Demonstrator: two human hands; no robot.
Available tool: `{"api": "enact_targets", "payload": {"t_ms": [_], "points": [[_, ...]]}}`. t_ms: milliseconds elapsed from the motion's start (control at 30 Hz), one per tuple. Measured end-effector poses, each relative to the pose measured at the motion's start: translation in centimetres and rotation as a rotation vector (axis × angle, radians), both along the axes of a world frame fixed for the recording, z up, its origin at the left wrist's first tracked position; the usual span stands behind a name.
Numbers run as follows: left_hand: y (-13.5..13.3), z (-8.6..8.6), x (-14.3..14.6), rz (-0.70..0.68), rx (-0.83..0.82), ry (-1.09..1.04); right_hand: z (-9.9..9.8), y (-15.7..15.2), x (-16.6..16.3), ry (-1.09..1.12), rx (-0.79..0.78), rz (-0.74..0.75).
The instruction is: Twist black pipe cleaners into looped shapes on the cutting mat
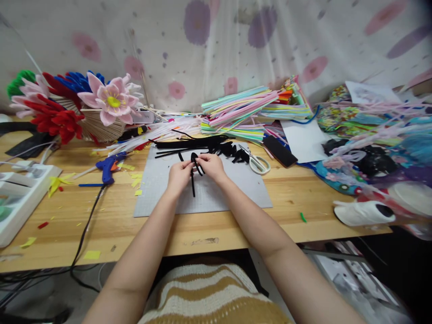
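Note:
Both my hands meet over a grey cutting mat on the wooden table. My left hand and my right hand pinch a black pipe cleaner bent into loops at the top, its straight tail hanging down toward me over the mat. Just beyond my fingers lies a pile of more black pipe cleaners and small bent black pieces.
White-handled scissors lie right of the hands. A blue glue gun with its cord sits left. Pipe-cleaner flowers stand at the back left, pastel pipe-cleaner bundles behind, a white tray at the left edge, craft clutter and a white spool on the right.

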State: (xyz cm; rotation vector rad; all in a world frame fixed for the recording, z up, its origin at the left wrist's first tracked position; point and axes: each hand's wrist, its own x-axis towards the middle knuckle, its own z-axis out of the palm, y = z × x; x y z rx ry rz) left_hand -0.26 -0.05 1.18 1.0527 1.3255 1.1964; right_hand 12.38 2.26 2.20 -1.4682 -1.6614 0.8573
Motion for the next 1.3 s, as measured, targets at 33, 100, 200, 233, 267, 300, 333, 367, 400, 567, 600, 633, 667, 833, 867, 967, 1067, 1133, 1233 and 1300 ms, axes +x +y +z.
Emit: {"api": "enact_targets", "payload": {"t_ms": [33, 100, 200, 233, 267, 300, 333, 367, 400, 567, 600, 633, 667, 833, 867, 967, 1067, 1133, 1233, 1300], "points": [[-0.3, -0.3, 0.6, 0.026, -0.003, -0.042, -0.2, -0.3, -0.3, -0.005, 0.005, -0.025], [-1.0, -0.4, 1.4, 0.099, 0.048, -0.010, -0.5, -0.9, -0.9, -0.018, -0.010, -0.069], [-1.8, 0.1, 2.4, 0.192, 0.076, 0.108, -0.6, -1.7, -1.7, -0.041, -0.030, -0.128], [-2.1, 0.2, 2.6, 0.205, 0.075, 0.125, -0.6, -2.0, -1.9, -0.040, -0.032, -0.139], [-2.3, 0.3, 2.8, 0.211, 0.078, 0.131, -0.6, -2.1, -2.1, -0.034, -0.032, -0.141], [-2.5, 0.4, 3.0, 0.213, 0.089, 0.132, -0.7, -2.2, -2.2, -0.021, -0.030, -0.136], [-2.8, 0.3, 3.0, 0.212, 0.106, 0.134, -0.8, -2.2, -2.2, 0.000, -0.031, -0.128], [-3.0, 0.3, 3.0, 0.208, 0.127, 0.143, -1.0, -2.1, -2.2, 0.025, -0.031, -0.118], [-3.1, 0.2, 2.9, 0.198, 0.148, 0.160, -1.2, -1.9, -2.1, 0.059, -0.039, -0.109], [-2.2, 0.1, 1.3, 0.178, 0.232, 0.216, -2.0, -0.5, -1.7, 0.337, -0.231, -0.007], [-1.7, 0.2, 0.9, 0.207, 0.214, 0.188, -2.0, -0.4, -1.7, 0.391, -0.269, 0.034], [-1.1, 0.3, 0.5, 0.234, 0.162, 0.127, -1.8, -0.4, -1.6, 0.445, -0.302, 0.077], [-0.5, 0.4, 0.1, 0.231, 0.111, 0.036, -1.6, -0.5, -1.6, 0.507, -0.336, 0.118], [0.5, 0.8, -0.9, -0.139, -0.041, -0.403, -0.2, -1.4, -0.9, 0.840, -0.568, 0.329], [0.4, 0.7, -0.9, -0.158, -0.052, -0.452, 0.0, -1.5, -0.7, 0.871, -0.609, 0.364], [0.0, 0.3, -0.9, -0.120, -0.048, -0.482, 0.0, -1.6, -0.3, 0.904, -0.699, 0.399], [-0.1, 0.2, -0.7, -0.080, -0.024, -0.434, 0.0, -1.5, -0.3, 0.908, -0.754, 0.369], [0.0, 0.3, -0.7, -0.055, 0.000, -0.407, 0.1, -1.6, -0.4, 0.921, -0.788, 0.368], [0.0, 0.6, -0.6, -0.033, 0.038, -0.368, 0.2, -1.6, -0.5, 0.934, -0.813, 0.387], [0.0, 0.6, -0.6, -0.045, 0.056, -0.341, 0.1, -1.6, -0.5, 0.918, -0.804, 0.383]]}}
